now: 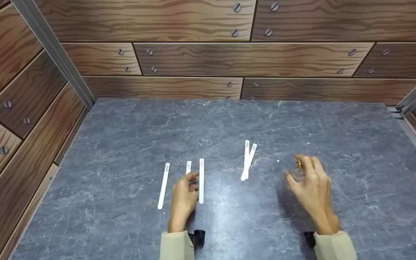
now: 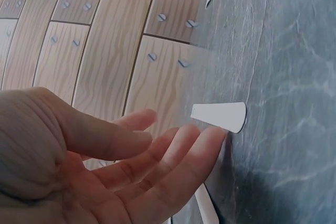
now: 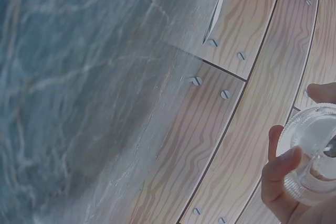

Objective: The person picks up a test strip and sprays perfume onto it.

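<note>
The left hand (image 1: 183,198) lies with fingers straight and relaxed, holding nothing, its fingertips (image 2: 212,135) touching the middle of three white paper strips (image 1: 188,167) on the grey stone tabletop (image 1: 128,137). Further right lie two crossed strips (image 1: 248,160). The right hand (image 1: 311,187) curls round a small clear glass bottle (image 3: 315,153) with a gold cap, held just above the table.

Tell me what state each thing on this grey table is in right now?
Left hand: relaxed, fingertips at the middle strip.
Right hand: gripping a small clear bottle, raised above the table.
Three white paper strips, left group: flat, side by side, apart.
Two strips: flat, overlapping at their near ends.
</note>
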The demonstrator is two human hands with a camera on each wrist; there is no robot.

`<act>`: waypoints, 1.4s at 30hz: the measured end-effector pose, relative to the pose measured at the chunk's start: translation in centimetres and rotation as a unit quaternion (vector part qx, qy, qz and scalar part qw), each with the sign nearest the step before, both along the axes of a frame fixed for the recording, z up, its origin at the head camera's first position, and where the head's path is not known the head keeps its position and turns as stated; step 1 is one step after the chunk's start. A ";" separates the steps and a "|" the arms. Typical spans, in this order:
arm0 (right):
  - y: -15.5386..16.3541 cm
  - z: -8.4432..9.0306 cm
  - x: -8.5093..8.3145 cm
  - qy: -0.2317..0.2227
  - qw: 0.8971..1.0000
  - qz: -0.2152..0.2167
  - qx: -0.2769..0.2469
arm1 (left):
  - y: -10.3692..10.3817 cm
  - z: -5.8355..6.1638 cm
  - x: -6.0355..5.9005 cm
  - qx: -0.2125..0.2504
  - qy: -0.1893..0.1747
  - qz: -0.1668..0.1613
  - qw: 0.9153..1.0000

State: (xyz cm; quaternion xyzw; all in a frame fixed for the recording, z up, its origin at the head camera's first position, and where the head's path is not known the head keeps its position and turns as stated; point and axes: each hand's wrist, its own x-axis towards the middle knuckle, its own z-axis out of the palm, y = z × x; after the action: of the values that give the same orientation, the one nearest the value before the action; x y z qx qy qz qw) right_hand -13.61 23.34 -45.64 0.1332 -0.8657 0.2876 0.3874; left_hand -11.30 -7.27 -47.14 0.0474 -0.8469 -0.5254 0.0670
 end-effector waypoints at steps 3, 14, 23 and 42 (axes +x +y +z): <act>0.1 -0.1 0.0 -0.001 1.000 0.001 0.001 | 0.1 -0.1 0.1 0.008 -0.017 0.007 1.000; 0.0 -0.1 0.0 -0.008 1.000 -0.003 0.004 | 0.3 -0.6 0.0 -0.033 -0.012 0.010 0.999; -0.2 -0.1 -0.1 -0.004 1.000 -0.004 0.000 | 0.9 -1.2 -0.2 -0.084 0.015 0.041 0.995; -0.4 -0.3 -0.1 -0.006 1.000 -0.004 -0.003 | 1.8 -1.2 -0.5 -0.135 0.021 0.047 0.989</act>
State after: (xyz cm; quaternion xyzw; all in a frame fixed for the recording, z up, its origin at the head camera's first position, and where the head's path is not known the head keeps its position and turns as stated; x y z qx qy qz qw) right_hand -13.67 22.93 -45.96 0.1271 -0.8679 0.2893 0.3832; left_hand -11.77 -5.52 -48.37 0.0662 -0.9055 -0.4030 0.1150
